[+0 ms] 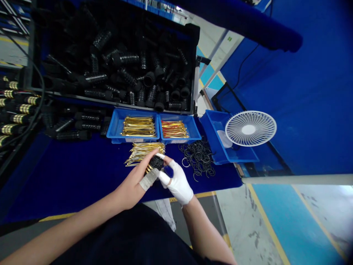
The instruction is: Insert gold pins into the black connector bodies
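A short black cylindrical part with gold rings is held in front of me, low over the blue work surface. My left hand, its thumb wrapped in grey tape, is closed around it. My right hand, in a white glove, is closed with thumb and forefinger against the part's right end; blue shows between those fingers. Whether a smaller piece is pinched there, I cannot tell. Just beyond my fingers lies a bundle of thin gold and silver strips. A pile of black rings lies right of my hands.
Two blue trays of gold and red-gold strips stand behind my hands. A big black crate of ribbed black parts is beyond. Finished-looking gold-banded parts lie left. A white round fan grille stands over a blue bin.
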Tool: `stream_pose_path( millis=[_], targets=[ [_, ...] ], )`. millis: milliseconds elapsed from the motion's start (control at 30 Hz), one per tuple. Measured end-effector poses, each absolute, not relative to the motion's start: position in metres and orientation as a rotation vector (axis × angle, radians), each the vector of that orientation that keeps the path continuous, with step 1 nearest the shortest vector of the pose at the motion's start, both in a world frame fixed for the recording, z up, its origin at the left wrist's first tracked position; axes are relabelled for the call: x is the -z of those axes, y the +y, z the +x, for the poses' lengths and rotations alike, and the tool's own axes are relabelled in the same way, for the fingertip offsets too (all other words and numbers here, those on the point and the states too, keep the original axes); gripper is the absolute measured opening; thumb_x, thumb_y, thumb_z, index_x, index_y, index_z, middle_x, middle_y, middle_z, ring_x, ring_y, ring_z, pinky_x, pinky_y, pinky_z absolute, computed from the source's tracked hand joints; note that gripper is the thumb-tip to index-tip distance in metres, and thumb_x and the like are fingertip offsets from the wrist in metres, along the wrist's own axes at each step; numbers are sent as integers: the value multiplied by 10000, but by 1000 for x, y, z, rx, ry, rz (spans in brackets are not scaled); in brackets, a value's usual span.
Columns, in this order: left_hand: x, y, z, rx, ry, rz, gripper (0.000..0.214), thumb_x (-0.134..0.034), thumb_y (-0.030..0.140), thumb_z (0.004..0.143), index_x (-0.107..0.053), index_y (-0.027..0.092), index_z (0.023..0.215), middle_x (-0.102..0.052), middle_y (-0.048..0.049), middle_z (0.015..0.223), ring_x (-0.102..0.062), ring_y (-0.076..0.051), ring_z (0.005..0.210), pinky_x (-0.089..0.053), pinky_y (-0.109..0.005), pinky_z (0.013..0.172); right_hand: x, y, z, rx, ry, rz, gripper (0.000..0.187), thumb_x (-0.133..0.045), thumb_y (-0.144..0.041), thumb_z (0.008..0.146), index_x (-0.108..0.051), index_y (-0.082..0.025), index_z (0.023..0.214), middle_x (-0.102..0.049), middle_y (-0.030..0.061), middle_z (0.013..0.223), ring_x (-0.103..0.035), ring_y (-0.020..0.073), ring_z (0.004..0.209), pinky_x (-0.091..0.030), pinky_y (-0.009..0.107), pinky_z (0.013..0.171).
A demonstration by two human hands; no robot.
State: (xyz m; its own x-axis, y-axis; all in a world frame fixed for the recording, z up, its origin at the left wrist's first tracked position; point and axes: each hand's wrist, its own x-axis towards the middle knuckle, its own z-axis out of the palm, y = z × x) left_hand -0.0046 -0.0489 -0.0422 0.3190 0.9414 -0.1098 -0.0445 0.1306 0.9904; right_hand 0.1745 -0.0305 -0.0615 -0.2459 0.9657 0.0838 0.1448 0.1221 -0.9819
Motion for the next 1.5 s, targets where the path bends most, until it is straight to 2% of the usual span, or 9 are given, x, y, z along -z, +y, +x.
stream_pose_path(
  millis=[100, 200, 333, 467, 600, 800, 1033, 1300, 1500],
  targets=[
    [43, -55, -1, -888, 1003, 1076, 779, -591, 574, 927, -321, 222, 1567, -708, -104, 1043, -619, -159, 634, -525, -275, 588, 60, -31, 171, -1278, -1584, -1042, 535, -863, -425, 712, -705, -246, 1190, -726, 45, 1142, -681, 252, 1059, -511, 387, 999],
    [52, -60, 4, -689, 883, 727, 768, -482, 725, 902, -485, 163, 1426, -644, -15, 646, -458, -104, 379, -397, -217, 388, 57, -35, 169, -1311, -1603, -935, 551, -930, -486, 586, -757, -226, 1040, -734, 30, 1017, -690, 240, 951, -537, 348, 903],
    [59, -58, 9, -517, 596, 298, 754, -365, 800, 888, -665, 131, 1065, -528, 10, 479, -337, -78, 286, -263, -183, 301, 54, -40, 180, -1227, -1686, -1028, 350, -834, -442, 760, -763, -233, 1032, -751, 13, 934, -706, 206, 874, -554, 316, 838],
    [50, -49, 11, -651, 624, 183, 559, -456, 657, 950, -614, 187, 1210, -606, -8, 617, -487, -97, 423, -490, -219, 457, 61, -35, 218, -686, -1977, -1589, 352, -665, -220, 909, -677, -252, 1259, -733, 66, 1188, -698, 232, 1070, -525, 366, 970],
    [44, -42, 8, -714, 736, 207, 324, -589, 432, 960, -583, 168, 1147, -689, -88, 936, -618, -133, 655, -607, -450, 818, 80, -25, 254, -292, -2136, -2096, 425, -634, -96, 848, -670, -244, 1244, -720, 105, 1165, -732, 270, 916, -569, 393, 811],
    [45, -46, 14, -802, 933, 466, 642, -779, 312, 843, -470, 309, 1406, -646, -38, 1094, -619, -123, 781, -563, -462, 939, 69, -33, 229, -293, -1882, -1381, 255, -605, -105, 906, -668, -255, 1102, -708, 43, 1025, -694, 192, 949, -554, 336, 858],
    [47, -52, 11, -891, 937, 768, 774, -739, 372, 883, -348, 382, 1551, -330, -20, 1632, -363, -299, 1453, -382, -409, 1156, 60, -44, 186, -451, -1737, -1004, 347, -629, -35, 879, -668, -279, 1123, -703, 19, 951, -675, 162, 862, -553, 316, 763],
    [43, -48, 5, -956, 977, 980, 643, -676, 395, 918, -459, 292, 1514, -376, -58, 1619, -344, -346, 1469, -532, -377, 1021, 66, -47, 184, -666, -1686, -1245, 183, -708, -235, 873, -645, -263, 1042, -700, 29, 917, -674, 200, 839, -549, 359, 798],
    [38, -46, 1, -925, 864, 968, 679, -746, 344, 861, -498, 293, 1491, -434, -99, 1575, -629, -346, 1188, -631, -329, 757, 59, -42, 177, -1088, -1562, -1239, 420, -693, -388, 880, -609, -221, 1257, -706, 69, 1159, -663, 243, 1059, -520, 394, 968]
  ],
)
